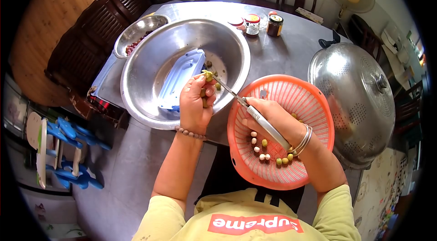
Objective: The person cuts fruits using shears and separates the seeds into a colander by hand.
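Currently, left hand (pixel 195 104) holds small green fruits (pixel 208 76) over steel basin (pixel 141 74); right hand (pixel 275 120), above orange colander (pixel 316 109), grips metal tool (pixel 267 127), tip at topmost fruit.

Free lane between steel basin (pixel 142 73) and domed lid (pixel 350 104); orange basket (pixel 315 118) across its near end; jars (pixel 275 27) beyond

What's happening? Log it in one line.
Left hand: green fruits; Right hand: metal tool, tip at fruit; Steel basin: blue tray; Pink colander: pale, green pieces
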The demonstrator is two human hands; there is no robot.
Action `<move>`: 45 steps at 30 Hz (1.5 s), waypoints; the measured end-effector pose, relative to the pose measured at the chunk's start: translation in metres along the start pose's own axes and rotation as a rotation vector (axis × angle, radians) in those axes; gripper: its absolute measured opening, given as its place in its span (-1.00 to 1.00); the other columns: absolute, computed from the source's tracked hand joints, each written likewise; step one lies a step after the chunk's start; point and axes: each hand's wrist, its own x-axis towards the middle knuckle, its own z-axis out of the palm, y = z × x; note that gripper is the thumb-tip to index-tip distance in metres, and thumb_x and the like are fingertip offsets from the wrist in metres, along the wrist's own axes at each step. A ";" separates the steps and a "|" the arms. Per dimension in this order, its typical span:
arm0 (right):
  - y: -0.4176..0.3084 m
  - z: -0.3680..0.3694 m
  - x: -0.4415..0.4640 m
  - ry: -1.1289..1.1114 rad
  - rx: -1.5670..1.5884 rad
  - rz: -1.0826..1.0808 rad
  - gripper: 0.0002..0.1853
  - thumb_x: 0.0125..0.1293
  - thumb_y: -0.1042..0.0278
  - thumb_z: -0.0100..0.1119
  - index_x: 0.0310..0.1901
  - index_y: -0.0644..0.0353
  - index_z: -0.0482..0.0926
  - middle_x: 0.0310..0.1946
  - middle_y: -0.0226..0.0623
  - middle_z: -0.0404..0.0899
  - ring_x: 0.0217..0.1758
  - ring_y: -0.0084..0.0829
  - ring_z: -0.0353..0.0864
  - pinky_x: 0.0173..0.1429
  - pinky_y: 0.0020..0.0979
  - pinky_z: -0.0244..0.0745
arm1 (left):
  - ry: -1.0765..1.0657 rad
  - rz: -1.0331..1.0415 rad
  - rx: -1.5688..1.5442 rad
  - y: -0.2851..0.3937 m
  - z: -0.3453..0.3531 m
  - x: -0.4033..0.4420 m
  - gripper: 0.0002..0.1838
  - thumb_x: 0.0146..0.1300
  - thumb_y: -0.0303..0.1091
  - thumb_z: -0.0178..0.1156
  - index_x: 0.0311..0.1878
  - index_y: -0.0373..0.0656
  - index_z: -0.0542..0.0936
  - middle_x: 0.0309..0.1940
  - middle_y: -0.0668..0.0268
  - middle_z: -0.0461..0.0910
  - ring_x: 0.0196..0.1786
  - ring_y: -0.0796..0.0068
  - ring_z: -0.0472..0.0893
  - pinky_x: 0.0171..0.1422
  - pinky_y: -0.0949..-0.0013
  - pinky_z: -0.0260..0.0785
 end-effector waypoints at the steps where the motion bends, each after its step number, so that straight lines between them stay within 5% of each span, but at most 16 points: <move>1: 0.001 0.000 0.000 -0.011 0.056 0.009 -0.84 0.17 0.41 0.12 -0.36 0.25 0.34 -0.63 -0.29 0.36 -0.57 -0.48 0.39 -0.47 -0.42 0.36 | -0.015 -0.005 -0.010 0.000 -0.001 0.001 -0.87 0.28 -0.42 0.00 -0.21 -0.30 0.42 -0.41 0.26 0.49 -0.50 0.66 0.36 -0.54 0.62 0.18; 5: -0.002 -0.005 -0.002 -0.059 0.145 0.057 -0.86 0.19 0.41 0.12 -0.35 0.21 0.35 -0.65 -0.46 0.31 -0.59 -0.67 0.29 -0.53 -0.51 0.29 | -0.057 -0.003 -0.028 -0.001 -0.003 0.001 -0.87 0.28 -0.43 0.01 -0.21 -0.31 0.42 -0.41 0.25 0.49 -0.50 0.66 0.37 -0.55 0.62 0.19; 12: 0.000 -0.006 -0.006 -0.090 0.172 0.099 -0.86 0.19 0.44 0.14 -0.27 0.25 0.40 -0.60 -0.40 0.31 -0.50 -0.60 0.25 -0.39 -0.47 0.30 | -0.087 0.021 -0.016 -0.002 -0.003 -0.001 -0.85 0.30 -0.45 0.00 -0.16 -0.33 0.43 -0.40 0.25 0.50 -0.48 0.66 0.39 -0.54 0.62 0.21; 15: 0.006 -0.005 -0.005 -0.096 0.269 0.038 -0.87 0.20 0.40 0.12 -0.32 0.19 0.37 -0.65 -0.58 0.26 -0.60 -0.76 0.22 -0.57 -0.59 0.19 | -0.082 0.009 0.014 -0.001 -0.001 -0.001 -0.85 0.31 -0.48 -0.02 -0.12 -0.34 0.44 -0.39 0.27 0.50 -0.47 0.65 0.39 -0.52 0.62 0.22; 18: 0.003 -0.003 -0.004 -0.067 0.202 0.012 -0.87 0.18 0.42 0.12 -0.30 0.21 0.38 -0.65 -0.46 0.33 -0.61 -0.59 0.33 -0.51 -0.48 0.28 | -0.075 0.023 0.027 -0.003 0.003 -0.001 -0.84 0.33 -0.46 -0.04 -0.09 -0.31 0.44 -0.38 0.28 0.50 -0.46 0.66 0.39 -0.51 0.63 0.22; 21: 0.000 0.003 0.000 0.069 -0.139 -0.094 -0.77 0.11 0.42 0.12 -0.21 0.28 0.38 -0.46 -0.01 0.44 -0.34 0.02 0.47 -0.27 -0.16 0.39 | 0.007 0.014 -0.015 -0.003 0.004 -0.001 -0.82 0.36 -0.43 -0.06 -0.07 -0.28 0.45 -0.35 0.25 0.49 -0.45 0.64 0.35 -0.54 0.66 0.16; 24: 0.006 0.011 0.001 0.235 -0.384 -0.212 -0.76 0.15 0.43 0.07 -0.15 0.27 0.36 -0.37 0.00 0.44 -0.29 0.01 0.49 -0.24 -0.14 0.41 | -0.004 -0.025 -0.055 -0.001 0.003 0.000 -0.79 0.37 -0.42 -0.07 0.00 -0.26 0.45 -0.33 0.29 0.48 -0.45 0.64 0.33 -0.55 0.68 0.13; 33: -0.002 0.013 -0.003 0.238 -0.463 -0.178 -0.62 0.15 0.50 0.01 0.05 0.27 0.32 -0.30 0.02 0.42 -0.28 0.02 0.51 -0.24 -0.14 0.46 | -0.077 0.002 -0.015 -0.001 0.004 -0.002 -0.72 0.35 -0.38 0.01 0.08 -0.23 0.45 -0.42 0.43 0.39 -0.47 0.70 0.30 -0.57 0.69 0.08; 45: 0.000 0.008 -0.006 0.244 -0.523 -0.173 -0.59 0.11 0.58 -0.02 0.05 0.30 0.33 -0.27 0.02 0.41 -0.25 -0.01 0.53 -0.21 -0.16 0.47 | -0.065 0.028 -0.083 -0.004 -0.002 0.002 -0.90 0.30 -0.40 0.08 -0.18 -0.20 0.46 -0.42 0.40 0.42 -0.47 0.68 0.31 -0.55 0.68 0.12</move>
